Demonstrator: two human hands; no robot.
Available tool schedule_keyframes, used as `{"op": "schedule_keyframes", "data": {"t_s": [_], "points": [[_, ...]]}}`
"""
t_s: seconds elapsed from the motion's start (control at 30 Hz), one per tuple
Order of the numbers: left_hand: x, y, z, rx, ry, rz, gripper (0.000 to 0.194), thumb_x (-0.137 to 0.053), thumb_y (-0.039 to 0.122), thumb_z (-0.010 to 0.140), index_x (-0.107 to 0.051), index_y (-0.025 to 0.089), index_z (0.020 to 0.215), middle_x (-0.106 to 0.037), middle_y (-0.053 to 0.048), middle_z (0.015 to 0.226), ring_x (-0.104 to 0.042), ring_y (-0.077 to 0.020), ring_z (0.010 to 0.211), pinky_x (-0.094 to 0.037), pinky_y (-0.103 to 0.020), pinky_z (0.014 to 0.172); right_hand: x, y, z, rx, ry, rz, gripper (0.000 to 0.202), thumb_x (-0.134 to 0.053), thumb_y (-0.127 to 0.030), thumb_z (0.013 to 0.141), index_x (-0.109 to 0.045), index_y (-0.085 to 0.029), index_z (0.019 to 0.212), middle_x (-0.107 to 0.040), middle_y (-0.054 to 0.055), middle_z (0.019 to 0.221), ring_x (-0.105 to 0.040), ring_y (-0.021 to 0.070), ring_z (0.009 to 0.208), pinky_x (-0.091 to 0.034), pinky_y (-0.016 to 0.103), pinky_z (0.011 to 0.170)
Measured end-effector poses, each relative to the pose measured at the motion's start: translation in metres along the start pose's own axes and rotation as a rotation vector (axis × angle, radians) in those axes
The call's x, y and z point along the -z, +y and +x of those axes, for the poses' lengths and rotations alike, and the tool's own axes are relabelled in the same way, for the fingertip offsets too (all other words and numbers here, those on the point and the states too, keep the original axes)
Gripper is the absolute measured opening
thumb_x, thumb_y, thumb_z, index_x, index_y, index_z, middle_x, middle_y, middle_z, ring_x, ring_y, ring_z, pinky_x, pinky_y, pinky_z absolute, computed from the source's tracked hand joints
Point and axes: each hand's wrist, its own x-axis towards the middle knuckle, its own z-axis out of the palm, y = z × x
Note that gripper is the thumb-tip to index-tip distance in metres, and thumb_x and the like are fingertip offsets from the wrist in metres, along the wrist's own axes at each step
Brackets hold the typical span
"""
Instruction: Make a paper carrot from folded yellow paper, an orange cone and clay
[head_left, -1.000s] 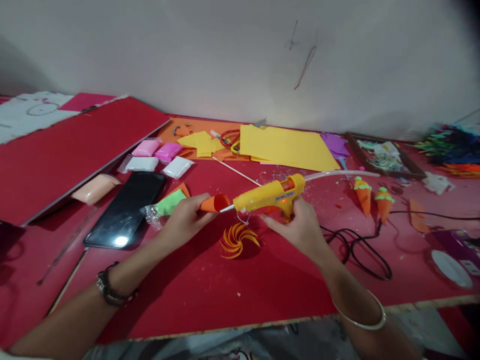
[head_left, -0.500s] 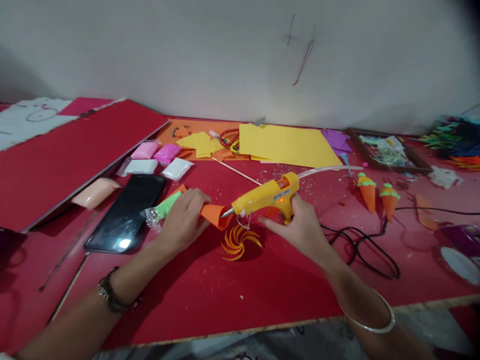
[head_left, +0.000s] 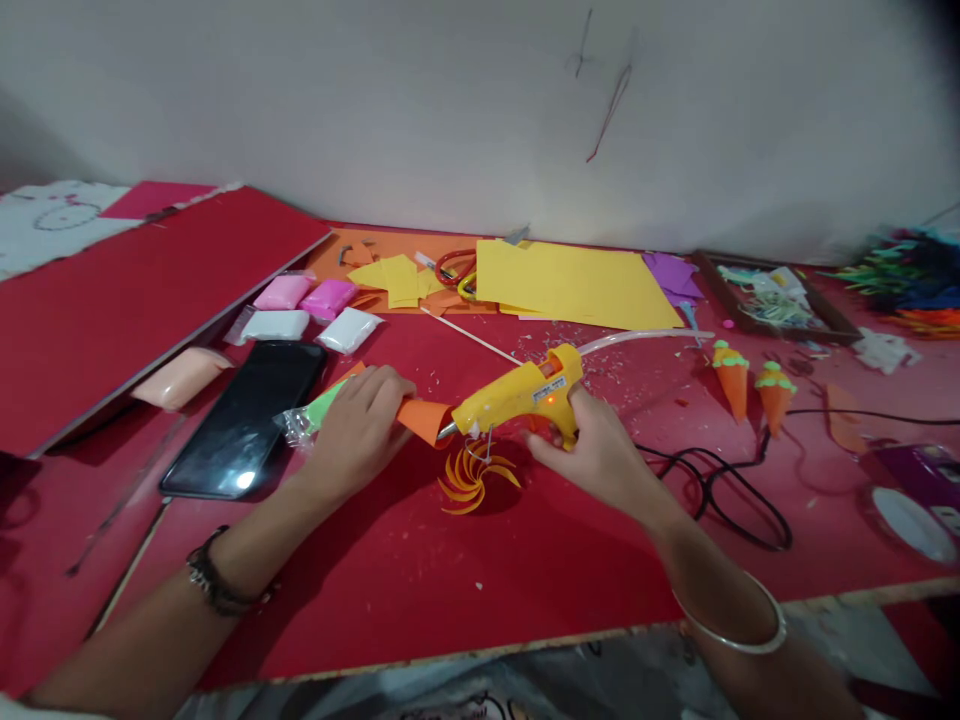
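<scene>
My left hand [head_left: 366, 425] is closed around a small orange paper cone [head_left: 422, 419], its wide mouth turned to the right. A yellow glue gun [head_left: 517, 395], lit by a small orange light, is gripped in my right hand [head_left: 592, 440]. Its metal nozzle reaches the rim of the cone; exact contact I cannot make out. Below the nozzle lies a yellow-orange paper swirl [head_left: 476, 478]. Behind my left hand sits a green packet [head_left: 322, 405] in clear plastic. Two finished-looking orange cones with yellow and green tops [head_left: 731, 380] lie to the right.
A black phone [head_left: 247, 420] and several wrapped clay packs [head_left: 330, 299] lie left. Yellow sheets [head_left: 577, 285] and scissors [head_left: 456, 268] are at the back. A brown tray [head_left: 772, 300] stands back right. A black cable [head_left: 709, 480] loops beside my right forearm.
The glue gun's nozzle has shifted from inside the cone's mouth toward its near rim. The cone is turned slightly. The whole view has shifted a little.
</scene>
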Motion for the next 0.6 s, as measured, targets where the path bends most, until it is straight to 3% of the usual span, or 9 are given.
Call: {"op": "schedule_keyframes", "data": {"t_s": [0.6], "points": [[0.0054,-0.0017,0.0005,0.091,-0.022,-0.072,0.008,-0.045,0.017,0.074,-0.042,0.02,0.081,-0.053,-0.006,0.077,-0.049,-0.0207,0.071,-0.039,-0.031,0.061,0.0013,0.005,0.0023,0.024,0.01,-0.123,0.008,-0.047,-0.023,0.072,-0.044,-0.017,0.076,-0.05,0.0,0.058,-0.042,0.0115,0.046,-0.027,0.023,0.044]]}}
